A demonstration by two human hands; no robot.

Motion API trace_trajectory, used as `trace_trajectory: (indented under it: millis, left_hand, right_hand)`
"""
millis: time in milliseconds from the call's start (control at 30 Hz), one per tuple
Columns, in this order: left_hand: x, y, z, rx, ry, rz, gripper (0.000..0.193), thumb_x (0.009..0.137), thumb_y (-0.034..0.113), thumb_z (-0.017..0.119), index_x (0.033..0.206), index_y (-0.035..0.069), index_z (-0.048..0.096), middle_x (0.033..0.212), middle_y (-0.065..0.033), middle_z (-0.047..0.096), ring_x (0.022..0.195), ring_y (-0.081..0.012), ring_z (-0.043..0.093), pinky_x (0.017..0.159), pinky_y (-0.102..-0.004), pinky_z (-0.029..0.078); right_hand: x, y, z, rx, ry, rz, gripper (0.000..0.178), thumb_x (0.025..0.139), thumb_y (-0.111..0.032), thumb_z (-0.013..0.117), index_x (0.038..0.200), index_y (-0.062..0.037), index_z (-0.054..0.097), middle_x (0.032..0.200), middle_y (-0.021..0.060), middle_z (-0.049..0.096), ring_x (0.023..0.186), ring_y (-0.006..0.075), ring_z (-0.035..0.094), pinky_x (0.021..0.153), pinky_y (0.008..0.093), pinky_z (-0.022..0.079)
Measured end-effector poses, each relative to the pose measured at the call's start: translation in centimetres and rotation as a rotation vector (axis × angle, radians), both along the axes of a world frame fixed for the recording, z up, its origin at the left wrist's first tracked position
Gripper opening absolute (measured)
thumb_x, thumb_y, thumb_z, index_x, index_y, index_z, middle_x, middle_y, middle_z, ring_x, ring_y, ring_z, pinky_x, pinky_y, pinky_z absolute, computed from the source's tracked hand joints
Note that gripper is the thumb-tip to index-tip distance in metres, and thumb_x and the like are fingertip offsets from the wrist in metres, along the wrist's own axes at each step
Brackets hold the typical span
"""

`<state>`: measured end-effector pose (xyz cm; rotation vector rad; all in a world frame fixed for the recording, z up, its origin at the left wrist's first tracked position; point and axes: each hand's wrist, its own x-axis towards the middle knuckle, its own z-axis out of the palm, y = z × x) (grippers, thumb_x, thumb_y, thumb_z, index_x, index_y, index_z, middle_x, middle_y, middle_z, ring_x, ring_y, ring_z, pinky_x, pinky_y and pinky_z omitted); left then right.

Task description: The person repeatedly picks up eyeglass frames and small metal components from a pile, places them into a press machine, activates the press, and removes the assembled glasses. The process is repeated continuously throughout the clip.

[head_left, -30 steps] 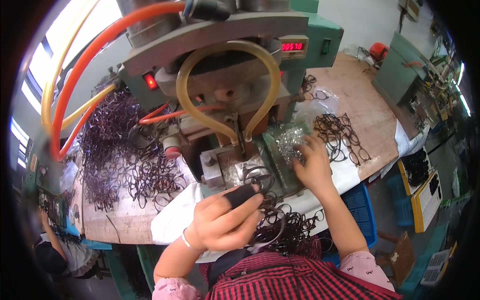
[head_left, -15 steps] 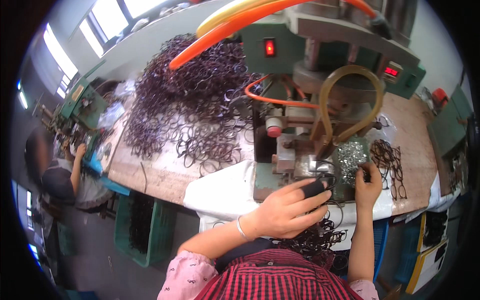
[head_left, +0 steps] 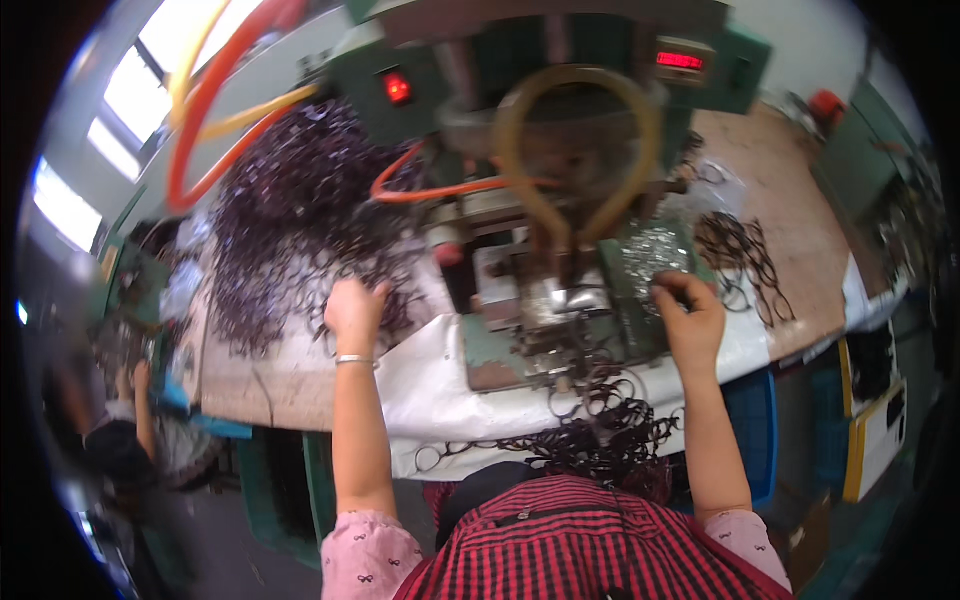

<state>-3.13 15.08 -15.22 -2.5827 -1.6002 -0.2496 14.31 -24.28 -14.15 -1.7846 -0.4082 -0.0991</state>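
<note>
My left hand (head_left: 355,312) is over the near edge of a big heap of dark eyeglass frames (head_left: 290,190), its fingers curled downward. Whatever is in those fingers is hidden. At the tray of small shiny metal parts (head_left: 655,250), my right hand (head_left: 692,318) has thumb and fingertips pinched together; anything between them is too small to name. Between my hands stands a green press (head_left: 560,120) with a metal fixture (head_left: 575,298) at its base. A looped tan hose (head_left: 508,130) hangs in front of it.
Loose eyeglass frames (head_left: 610,425) lie along the table's front edge, and more frames (head_left: 745,260) sit right of the tray. White sheeting (head_left: 415,370) covers the front of the table. Green (head_left: 275,490) and blue crates (head_left: 752,425) stand below. Another person (head_left: 115,430) works at far left.
My left hand has left the press fixture, where it was at a dark eyeglass frame, and moved left to the heap. My right hand stays by the metal parts. The whole view has shifted.
</note>
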Motion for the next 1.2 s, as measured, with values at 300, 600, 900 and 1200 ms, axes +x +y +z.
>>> trace_trajectory:
  millis: [300,600,900,1200]
  left_hand:
    - [2.5,4.7,-6.3,-0.677,-1.388,-0.200,0.016,0.095,0.018,0.066,0.086,0.004,0.069,0.075,0.0006,0.063,0.062,-0.0060,0.052,0.055,-0.0218,0.040]
    - [1.0,-9.6,5.3,-1.002,-1.903,-0.261,0.013,0.102,0.019,0.056,0.098,0.008,0.058,0.086,-0.0028,0.059,0.072,-0.0117,0.055,0.066,-0.0262,0.046]
    - [1.6,-16.4,13.6,-0.462,-1.676,-1.047,0.009,0.100,0.006,0.055,0.106,0.002,0.050,0.100,-0.0139,0.062,0.087,-0.0183,0.061,0.083,-0.0323,0.053]
    - [0.9,-18.3,10.3,-0.209,-1.405,-1.241,0.014,0.083,-0.007,0.064,0.086,0.004,0.057,0.091,-0.0188,0.072,0.076,-0.0265,0.070,0.061,-0.0293,0.055]
  right_hand:
    - [-2.7,-4.7,3.2,0.045,-0.030,-0.014,0.012,0.080,0.000,0.073,0.092,-0.0013,0.073,0.089,0.0085,0.071,0.085,0.0156,0.066,0.077,0.0269,0.050]
    - [-2.8,5.9,7.9,0.162,-0.038,0.270,0.029,0.080,-0.006,0.072,0.107,-0.0001,0.062,0.088,0.0097,0.073,0.088,0.0174,0.069,0.082,0.0314,0.051]
    - [-4.1,6.9,7.7,0.547,0.390,0.486,0.045,0.083,0.001,0.072,0.123,0.0020,0.051,0.096,0.0075,0.070,0.093,0.0111,0.063,0.082,0.0251,0.050]
    - [-1.4,1.7,5.3,-0.214,-0.438,0.108,0.033,0.078,-0.010,0.073,0.109,-0.0007,0.068,0.118,0.0219,0.066,0.119,0.0350,0.060,0.095,0.0431,0.049]
